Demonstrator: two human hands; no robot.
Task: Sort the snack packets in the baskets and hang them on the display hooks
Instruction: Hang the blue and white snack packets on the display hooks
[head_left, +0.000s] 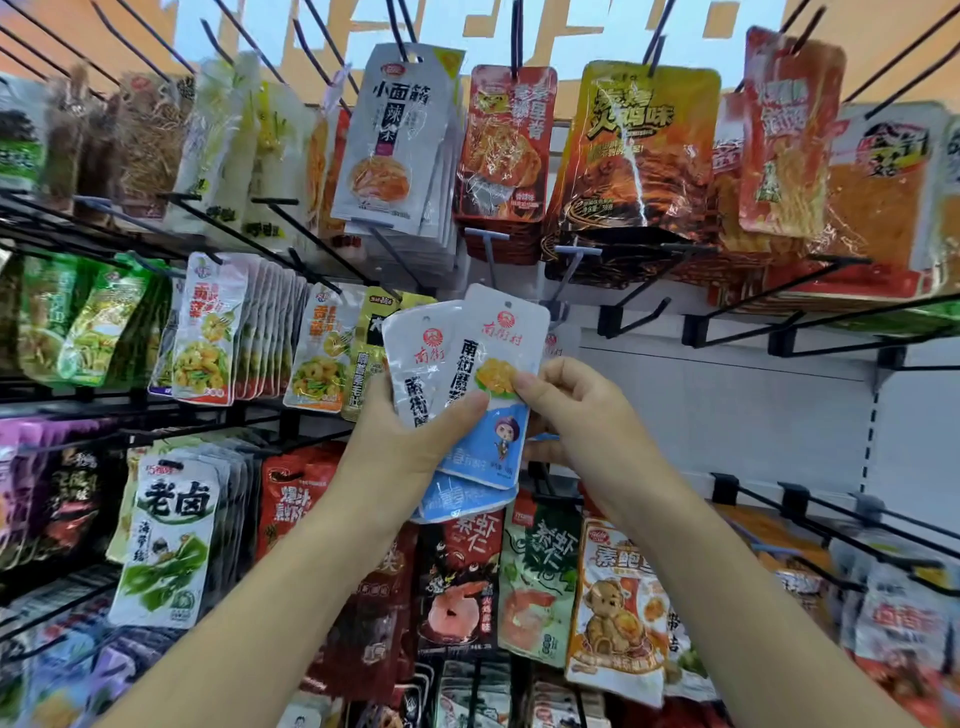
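Note:
Two white-and-blue snack packets overlap in front of the display wall. My left hand grips the rear packet, its thumb across both. The front packet, with a yellow food picture and a cartoon figure, is pinched at its right edge by my right hand. Each packet has a hang hole at its top. A black display hook with a grey tag sticks out just above and to the right of the front packet's top. No basket is in view.
Full hooks of packets fill the wall: grey-white packets and red ones above, yellow-green ones at left, red and green ones below. Bare hooks stand before white back panel at right.

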